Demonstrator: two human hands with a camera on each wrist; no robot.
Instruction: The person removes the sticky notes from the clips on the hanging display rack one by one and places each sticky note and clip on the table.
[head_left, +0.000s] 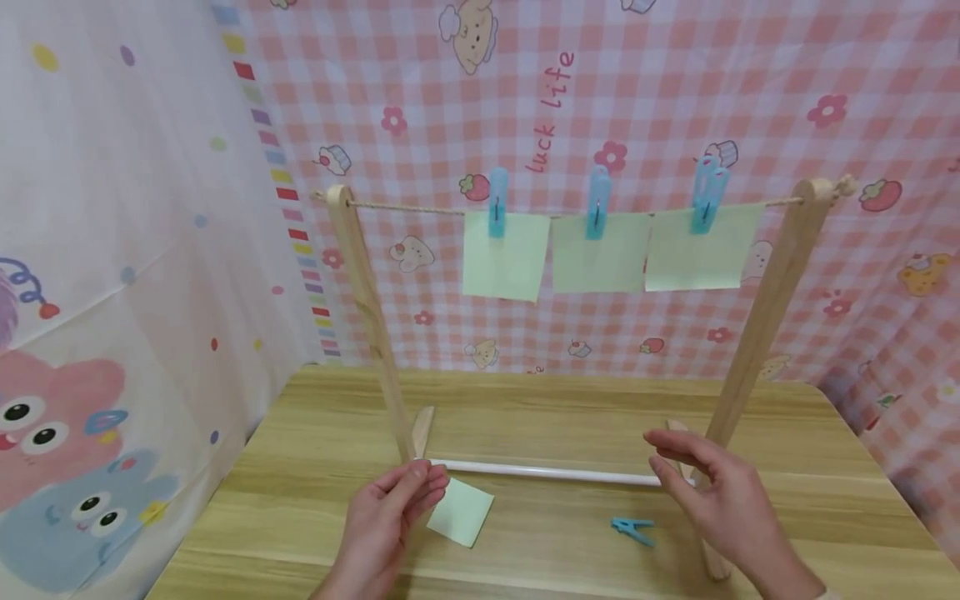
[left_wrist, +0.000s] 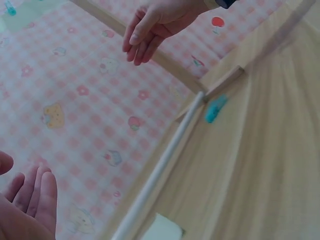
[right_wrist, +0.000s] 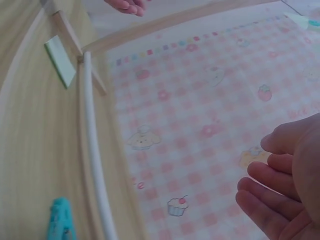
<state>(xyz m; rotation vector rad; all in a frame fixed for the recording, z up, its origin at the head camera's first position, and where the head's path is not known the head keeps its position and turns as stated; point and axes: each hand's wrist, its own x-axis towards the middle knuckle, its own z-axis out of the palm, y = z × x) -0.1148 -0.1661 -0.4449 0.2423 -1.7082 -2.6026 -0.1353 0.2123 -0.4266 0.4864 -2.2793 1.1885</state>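
My left hand hovers over the table with loosely bent fingers and nothing in them, beside a light green sticky note. On the right, my right hand is raised in front of the rack's foot, fingers relaxed and holding nothing. A blue clothespin lies on the table to its left. Above, three green notes hang from a twine line: a left note, a middle note and a right note. Blue clothespins pin them to the line.
The wooden rack has a left post and a right post, joined low down by a white rod. It stands on a wood-grain table. A pink checked cloth hangs behind, with a white printed cloth at left.
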